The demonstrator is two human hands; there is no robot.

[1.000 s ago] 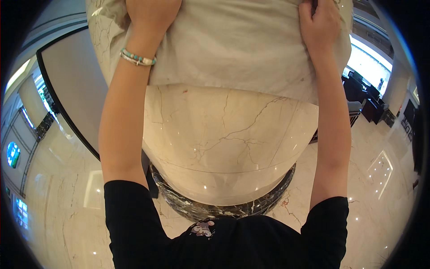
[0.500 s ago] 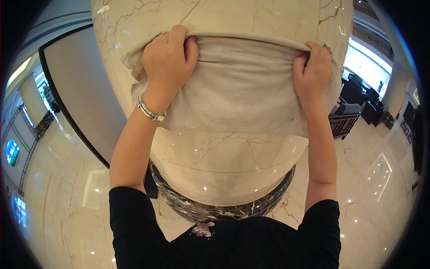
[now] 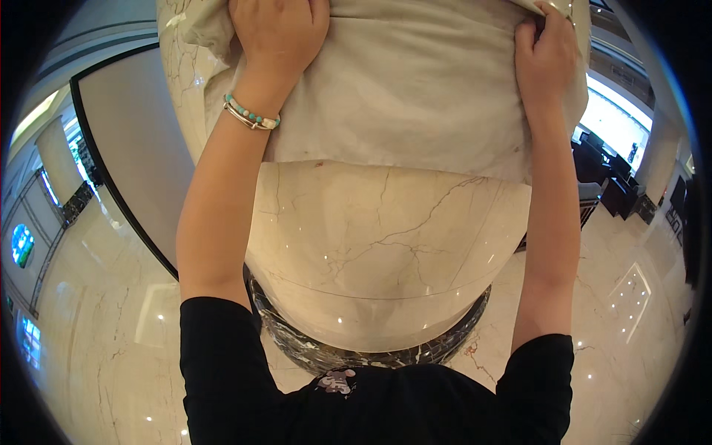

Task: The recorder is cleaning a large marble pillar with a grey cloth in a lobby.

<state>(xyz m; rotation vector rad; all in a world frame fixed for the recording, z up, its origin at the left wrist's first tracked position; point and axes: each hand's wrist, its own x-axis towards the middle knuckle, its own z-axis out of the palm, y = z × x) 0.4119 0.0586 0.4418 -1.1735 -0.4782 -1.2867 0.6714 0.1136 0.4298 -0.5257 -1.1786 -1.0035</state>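
A pale grey-beige cloth (image 3: 408, 96) lies spread against a rounded, cream marble column (image 3: 371, 237) with dark veins. My left hand (image 3: 278, 37) grips the cloth near its upper left, fingers curled; its top is cut off by the picture's upper edge. At the upper right my right hand (image 3: 546, 63) is closed on the cloth's folded edge, thumb toward the middle. Between the two hands the cloth hangs with soft creases, its lower edge loose over the stone. A turquoise bead bracelet and a metal bangle (image 3: 251, 115) circle my left wrist.
A dark marble base (image 3: 311, 348) rings the column's foot. To the left stands a large grey panel with a black frame (image 3: 122, 141). Dark desks (image 3: 612, 174) and a bright screen (image 3: 615, 115) are at the right, above a glossy marble floor (image 3: 111, 334).
Both hands have moved up the column with the cloth, the right one also slightly rightward. The cloth's lower edge has risen, baring more marble below it.
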